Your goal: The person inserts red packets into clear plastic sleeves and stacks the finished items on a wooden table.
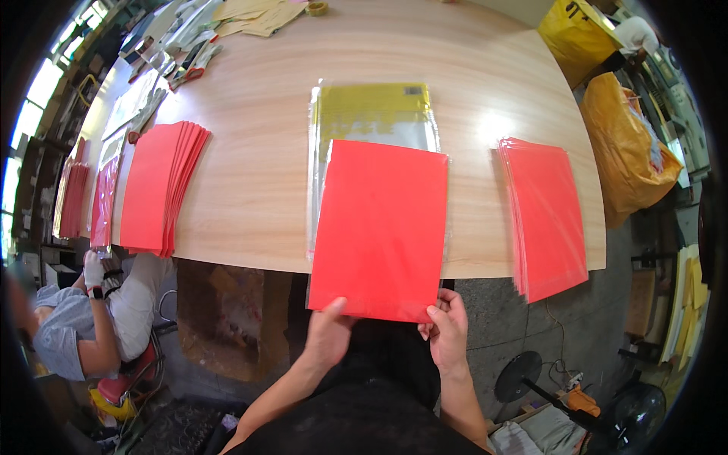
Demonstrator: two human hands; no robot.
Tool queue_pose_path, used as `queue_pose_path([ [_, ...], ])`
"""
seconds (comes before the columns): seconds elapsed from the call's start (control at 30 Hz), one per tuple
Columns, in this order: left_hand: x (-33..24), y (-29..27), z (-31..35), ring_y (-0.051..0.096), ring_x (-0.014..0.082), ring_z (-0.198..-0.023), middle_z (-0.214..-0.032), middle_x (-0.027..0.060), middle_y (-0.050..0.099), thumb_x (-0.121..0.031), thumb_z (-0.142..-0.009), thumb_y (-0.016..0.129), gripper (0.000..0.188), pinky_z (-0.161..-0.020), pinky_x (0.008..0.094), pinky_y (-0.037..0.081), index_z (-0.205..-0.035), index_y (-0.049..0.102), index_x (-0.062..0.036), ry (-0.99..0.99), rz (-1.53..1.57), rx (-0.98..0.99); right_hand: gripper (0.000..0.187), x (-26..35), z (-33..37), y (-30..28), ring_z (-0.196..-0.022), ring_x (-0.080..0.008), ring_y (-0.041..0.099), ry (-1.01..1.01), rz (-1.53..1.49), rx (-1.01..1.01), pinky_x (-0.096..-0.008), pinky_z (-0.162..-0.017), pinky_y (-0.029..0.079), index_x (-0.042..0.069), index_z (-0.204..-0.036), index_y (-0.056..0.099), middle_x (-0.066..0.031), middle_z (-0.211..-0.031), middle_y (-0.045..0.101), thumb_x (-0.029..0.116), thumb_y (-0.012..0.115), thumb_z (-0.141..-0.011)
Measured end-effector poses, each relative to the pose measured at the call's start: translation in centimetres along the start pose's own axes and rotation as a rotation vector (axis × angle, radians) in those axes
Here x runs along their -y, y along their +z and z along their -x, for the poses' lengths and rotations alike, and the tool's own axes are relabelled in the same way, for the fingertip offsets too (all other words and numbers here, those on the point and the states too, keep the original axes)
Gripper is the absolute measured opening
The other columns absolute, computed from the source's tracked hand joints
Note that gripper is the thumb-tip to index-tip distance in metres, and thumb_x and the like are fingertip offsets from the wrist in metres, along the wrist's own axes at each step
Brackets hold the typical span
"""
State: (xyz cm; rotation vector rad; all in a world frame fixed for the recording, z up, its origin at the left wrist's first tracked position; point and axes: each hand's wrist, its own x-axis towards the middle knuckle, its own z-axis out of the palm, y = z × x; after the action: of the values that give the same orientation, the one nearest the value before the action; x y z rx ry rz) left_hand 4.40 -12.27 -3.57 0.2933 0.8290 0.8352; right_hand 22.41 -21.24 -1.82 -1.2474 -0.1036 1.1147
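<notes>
A red paper sheet hangs over the table's near edge in front of me. My left hand grips its lower left corner, thumb on top. My right hand pinches the lower right corner. Under the sheet's far part lie clear plastic sleeves, with a yellow print showing through. Clear film shows along the sheet's right edge; whether the sheet is inside a sleeve I cannot tell. To the left is a fanned stack of red sheets. On the right lies a stack of red sheets in clear sleeves.
Farther left on the wooden table are more red packs and scissors. Brown papers and a tape roll lie at the back. A co-worker sits at left. An orange bag stands beyond the right edge.
</notes>
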Motion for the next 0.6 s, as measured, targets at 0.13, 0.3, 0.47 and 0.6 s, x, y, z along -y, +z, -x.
queue_pose_path([
  [0.13,5.9,0.6,-1.4,0.062,0.0203,-0.104,-0.113,0.0064,0.065,-0.024,-0.099,0.06,0.032,-0.09,0.0388,0.049,-0.124,0.056,-0.0044,-0.197,-0.217,0.295,0.017,-0.5,-0.3,0.2,-0.058,-0.0064,0.053,0.057,0.158,0.142,-0.0206,-0.05,0.04,0.006,-0.099,0.06,0.0006,-0.076,0.059,0.021,0.067,-0.096],
  [0.3,5.0,1.3,-0.8,0.056,0.0138,-0.108,-0.118,0.0056,0.06,-0.022,-0.103,0.057,0.031,-0.092,0.0299,0.047,-0.126,0.056,-0.0006,0.221,-0.472,0.053,0.012,-0.4,-0.5,-0.7,-0.053,-0.007,0.053,0.094,0.16,0.13,-0.0189,-0.047,0.04,0.006,-0.099,0.062,-0.0007,-0.076,0.063,0.018,0.061,-0.1],
  [0.47,-1.0,-5.7,-0.7,0.065,0.0178,-0.075,-0.088,0.0096,0.071,-0.045,-0.109,0.031,0.06,-0.069,0.032,0.052,-0.104,0.068,0.003,0.237,-0.369,-0.158,0.026,-1.1,-0.7,-2.2,-0.056,-0.0105,0.058,0.107,0.17,0.182,-0.0215,-0.05,0.043,0.005,-0.097,0.062,-0.0045,-0.076,0.065,0.026,0.049,-0.106],
  [0.6,-3.7,-7.0,0.0,0.06,0.0159,-0.072,-0.091,0.0074,0.068,-0.033,-0.107,0.042,0.043,-0.069,0.0289,0.049,-0.11,0.064,0.0039,0.247,-0.549,0.026,0.037,-0.8,-0.9,-2.2,-0.063,-0.0134,0.062,0.096,0.165,0.224,-0.0245,-0.055,0.046,0.003,-0.097,0.062,-0.007,-0.078,0.067,0.032,0.042,-0.108],
])
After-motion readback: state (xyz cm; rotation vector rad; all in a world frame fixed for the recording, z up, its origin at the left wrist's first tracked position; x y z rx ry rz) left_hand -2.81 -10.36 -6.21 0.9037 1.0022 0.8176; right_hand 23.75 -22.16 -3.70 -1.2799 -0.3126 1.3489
